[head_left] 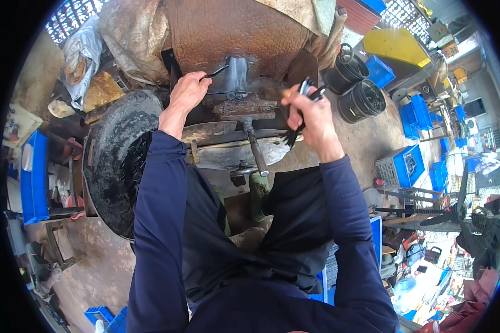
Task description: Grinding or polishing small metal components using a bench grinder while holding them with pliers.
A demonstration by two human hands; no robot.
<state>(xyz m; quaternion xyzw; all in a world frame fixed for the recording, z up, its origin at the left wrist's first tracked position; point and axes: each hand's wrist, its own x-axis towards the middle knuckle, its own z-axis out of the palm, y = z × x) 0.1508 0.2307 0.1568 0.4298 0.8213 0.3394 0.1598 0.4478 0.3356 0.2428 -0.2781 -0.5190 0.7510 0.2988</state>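
So the person is sitting right up against a rusty old press machine (236, 33), looking down over their own dark blue sleeves. The left hand (188, 89) is reaching out to the far side and pinching a thin bent black metal piece (216, 71) between the fingers, holding it right beside the shiny worn spot on the machine's front, just above the rusty die block (244, 106). The right hand (308, 108) is clenching a whole bundle of black metal strips (300, 111), gripped around the middle so the ends are fanning out both above and below the fist; it's hovering just to the right of the die block, a bit nearer to the body than the left hand. So the single piece is sitting up at the machine in the left hand while the stock of strips is waiting in the right, with the die block between the two. A metal lever handle (256, 149) is sticking out from under the block toward the person, untouched. On the near left there's a big round black tub (108, 161) with what looks like a pile of dark pieces in it, hard to tell exactly. Off to the far right a couple of black buckets (361, 91) are standing on the concrete floor, and blue plastic crates (408, 166) are scattered around the right side.
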